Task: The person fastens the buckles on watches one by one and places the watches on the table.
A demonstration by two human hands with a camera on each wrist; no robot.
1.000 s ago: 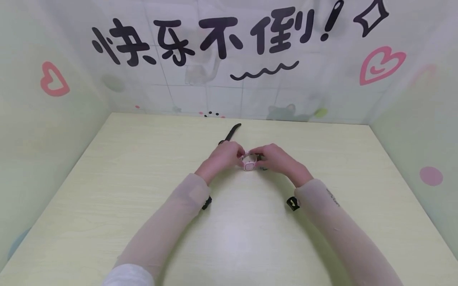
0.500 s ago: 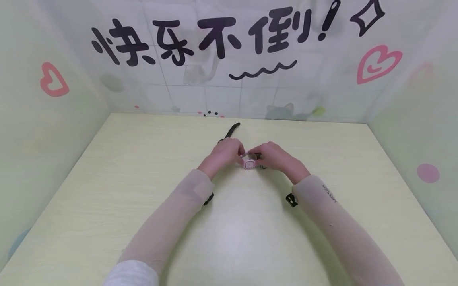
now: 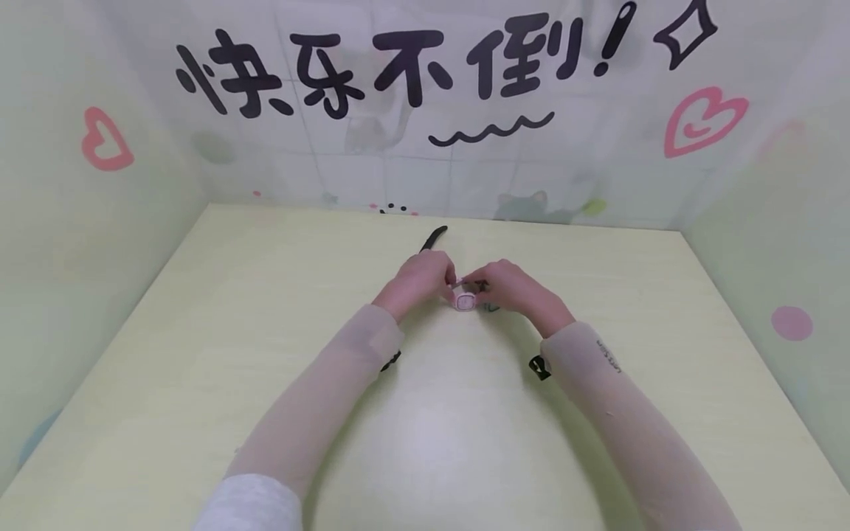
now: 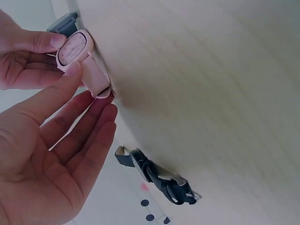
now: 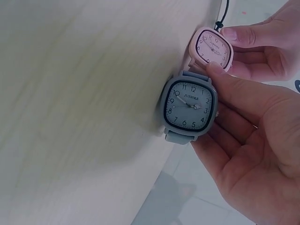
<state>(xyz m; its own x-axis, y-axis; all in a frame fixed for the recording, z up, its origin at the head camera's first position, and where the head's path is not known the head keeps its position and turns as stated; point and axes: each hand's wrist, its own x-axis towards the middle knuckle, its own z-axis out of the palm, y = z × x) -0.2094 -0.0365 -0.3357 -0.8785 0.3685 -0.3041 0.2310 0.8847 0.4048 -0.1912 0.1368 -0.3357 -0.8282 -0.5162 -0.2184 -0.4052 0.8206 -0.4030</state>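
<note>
A pink wristwatch with a rounded square face stands between both hands, face towards the person, its band curving behind. My left hand pinches its left side, thumb at the case edge and fingers behind the band. From the other side my right hand grips it, with the thumb on the case rim. Close beside the right hand's fingers is a grey-blue wristwatch, mostly covered by that hand in the head view. A black-strapped watch lies beyond the left hand.
The pale wooden table ends at a printed back wall just behind the watches. Side walls close it in on the right and left. Small black fittings hang under both wrists.
Both hands and the pink watch have shifted slightly away from the person, the left forearm reaching a little further forward. The grip stays much the same, and the view has moved slightly.
</note>
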